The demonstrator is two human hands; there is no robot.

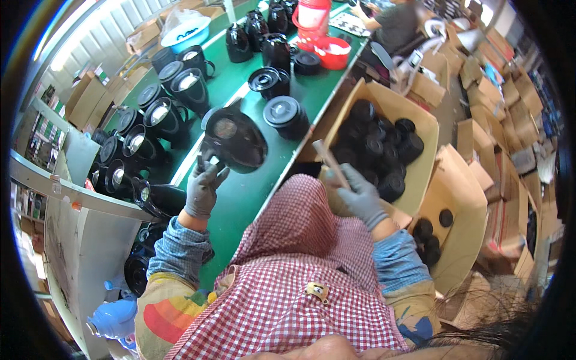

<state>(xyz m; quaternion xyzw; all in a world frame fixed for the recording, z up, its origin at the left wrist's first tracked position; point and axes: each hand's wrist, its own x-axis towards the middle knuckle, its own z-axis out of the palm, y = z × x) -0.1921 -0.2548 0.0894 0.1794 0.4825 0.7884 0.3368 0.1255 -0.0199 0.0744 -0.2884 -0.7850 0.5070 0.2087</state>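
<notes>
My left hand [204,187], in a grey glove, grips a glossy black jug [249,141] at its near left side. The jug is tilted above the green table, and a roundish, dull brownish patch shows on it. A small white bit shows by my left fingertips; I cannot make out what it is. My right hand [362,197], also gloved in grey, is closed round a flat, light brown stick [331,162] pointing up and left. This stick is apart from the jug, over the near side of a carton. Just beyond the jug stands a black lidded pot [285,117].
Several black jugs [191,90] line the left of the green table [231,207]. A red bucket [312,18], a red basin [333,53] and a blue basin [186,34] stand farther off. To the right, a carton [414,180] holds black lids. A person [397,27] sits beyond.
</notes>
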